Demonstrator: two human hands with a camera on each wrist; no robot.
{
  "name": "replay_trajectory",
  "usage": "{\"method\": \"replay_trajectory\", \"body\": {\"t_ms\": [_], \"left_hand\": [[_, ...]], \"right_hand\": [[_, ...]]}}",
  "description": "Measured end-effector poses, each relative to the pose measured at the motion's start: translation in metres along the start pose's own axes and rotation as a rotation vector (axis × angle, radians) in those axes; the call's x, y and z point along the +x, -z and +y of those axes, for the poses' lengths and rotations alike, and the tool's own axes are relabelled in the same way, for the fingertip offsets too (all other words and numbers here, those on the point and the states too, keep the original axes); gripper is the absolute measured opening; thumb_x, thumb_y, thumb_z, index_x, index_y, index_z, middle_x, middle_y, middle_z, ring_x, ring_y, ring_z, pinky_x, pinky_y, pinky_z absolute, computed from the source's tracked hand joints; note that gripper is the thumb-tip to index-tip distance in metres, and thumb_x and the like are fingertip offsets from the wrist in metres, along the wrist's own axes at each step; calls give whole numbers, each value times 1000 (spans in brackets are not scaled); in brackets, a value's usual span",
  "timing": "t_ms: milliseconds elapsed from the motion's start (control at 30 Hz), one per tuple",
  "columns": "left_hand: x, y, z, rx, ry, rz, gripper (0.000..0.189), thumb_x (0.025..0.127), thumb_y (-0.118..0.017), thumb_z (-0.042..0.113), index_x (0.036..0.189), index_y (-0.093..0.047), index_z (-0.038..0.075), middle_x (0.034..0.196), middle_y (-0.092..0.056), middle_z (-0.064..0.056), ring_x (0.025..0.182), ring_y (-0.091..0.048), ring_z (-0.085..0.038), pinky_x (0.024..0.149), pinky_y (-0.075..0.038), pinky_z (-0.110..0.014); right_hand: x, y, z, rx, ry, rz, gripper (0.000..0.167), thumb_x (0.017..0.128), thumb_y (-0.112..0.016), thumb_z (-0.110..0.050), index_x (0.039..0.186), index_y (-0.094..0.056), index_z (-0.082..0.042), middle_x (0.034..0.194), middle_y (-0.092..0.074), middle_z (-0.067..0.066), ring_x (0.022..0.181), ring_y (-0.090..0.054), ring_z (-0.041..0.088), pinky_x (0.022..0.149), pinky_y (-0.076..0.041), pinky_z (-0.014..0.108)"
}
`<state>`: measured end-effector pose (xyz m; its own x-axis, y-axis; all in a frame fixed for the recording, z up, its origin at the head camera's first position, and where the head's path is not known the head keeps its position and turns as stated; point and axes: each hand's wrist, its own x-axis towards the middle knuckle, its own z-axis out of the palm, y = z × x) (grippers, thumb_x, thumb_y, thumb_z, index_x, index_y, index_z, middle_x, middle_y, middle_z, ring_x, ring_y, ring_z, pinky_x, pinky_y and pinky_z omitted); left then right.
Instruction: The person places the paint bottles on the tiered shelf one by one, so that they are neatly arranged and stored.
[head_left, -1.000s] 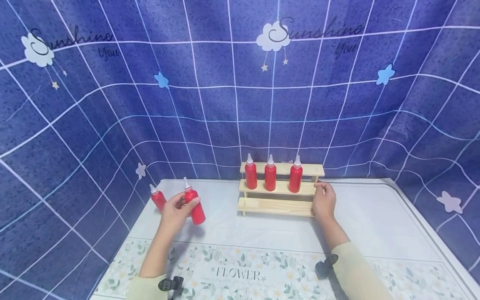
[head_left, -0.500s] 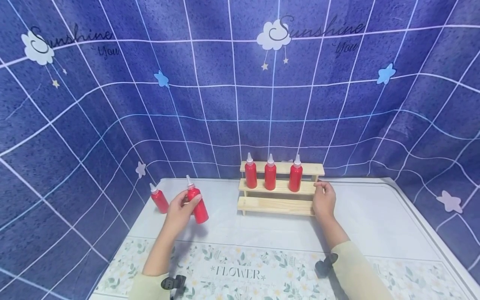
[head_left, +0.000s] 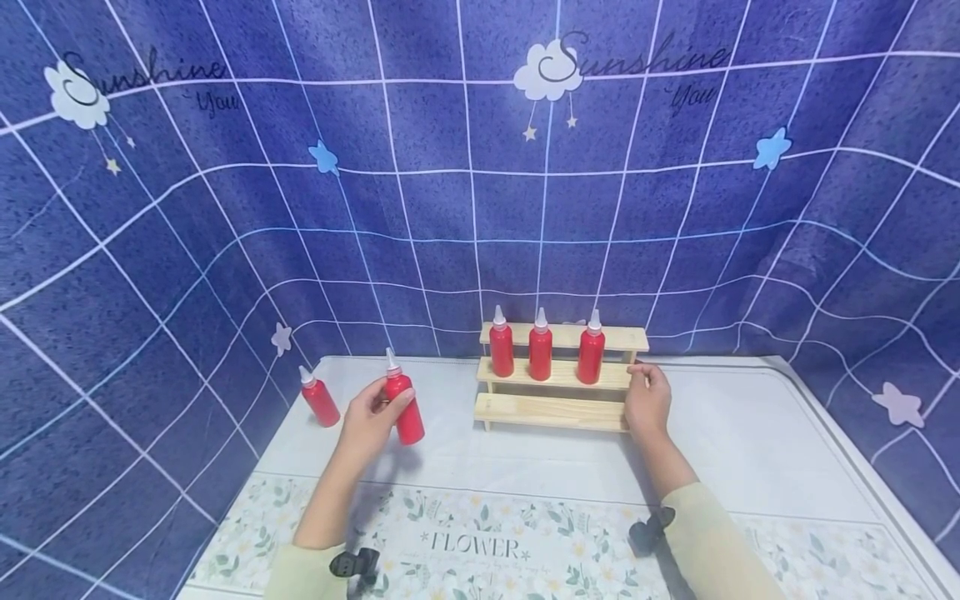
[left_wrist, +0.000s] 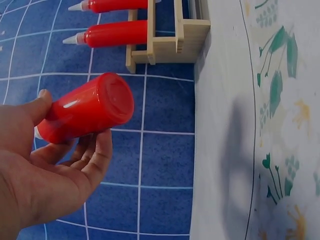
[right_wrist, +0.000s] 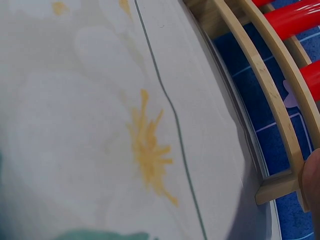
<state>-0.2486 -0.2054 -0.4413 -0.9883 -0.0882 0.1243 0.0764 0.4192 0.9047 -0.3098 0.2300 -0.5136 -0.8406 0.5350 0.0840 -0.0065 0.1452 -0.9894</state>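
My left hand (head_left: 369,423) holds a red squeeze bottle (head_left: 407,410) with a pale pointed nozzle, tilted above the table. In the left wrist view the thumb lies on one side of that bottle (left_wrist: 85,109) and the fingers on the other, its base facing the camera. A three-step wooden rack (head_left: 551,411) stands at the back of the table. Three similar red bottles (head_left: 540,354) stand upright on its middle step. My right hand (head_left: 648,402) grips the rack's right end; in the right wrist view only a finger (right_wrist: 311,187) shows against the wood.
Another red squeeze bottle (head_left: 321,403) stands at the table's left, beside the blue gridded curtain (head_left: 420,200) that rises behind and along the sides. A floral mat with lettering (head_left: 480,546) covers the front of the white table (head_left: 750,442).
My left hand has carried the red bottle a little to the right and slightly up, away from the bottle at the left. The right hand and the rack have stayed in place.
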Motion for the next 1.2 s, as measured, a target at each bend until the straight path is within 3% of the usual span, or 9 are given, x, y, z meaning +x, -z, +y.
{"method": "replay_trajectory", "body": {"t_ms": [433,567,767,1200], "left_hand": [[1,-14,3,-8,-5,-24,54,101,-72,39,146,-61,12,131,-70,-18,115,-70,-27,100,-61,-41],[1,-17,6,-22,-8,-34,52,101,-72,39,146,-61,15,133,-70,-17,121,-70,-33,105,-59,-46],[1,-23,7,-86,-27,-60,52,102,-71,34,147,-59,11,140,-70,-17,133,-66,-35,116,-52,-53],[1,-35,12,-108,-24,-72,55,102,-72,32,150,-56,9,143,-69,-17,136,-65,-36,116,-51,-53]], "right_hand": [[-1,-1,1,-6,-2,-4,28,108,-39,-15,118,-60,0,145,-58,20,137,-48,35,123,-34,53],[-2,-1,1,-3,-1,-1,28,108,-38,-15,118,-60,0,146,-58,20,134,-49,34,119,-37,51],[-2,-2,2,-5,11,6,28,107,-38,-13,116,-61,1,145,-59,21,134,-50,36,121,-36,52],[0,-1,2,-20,9,-1,28,108,-39,-15,117,-61,-1,149,-58,20,142,-48,36,127,-32,55]]}}
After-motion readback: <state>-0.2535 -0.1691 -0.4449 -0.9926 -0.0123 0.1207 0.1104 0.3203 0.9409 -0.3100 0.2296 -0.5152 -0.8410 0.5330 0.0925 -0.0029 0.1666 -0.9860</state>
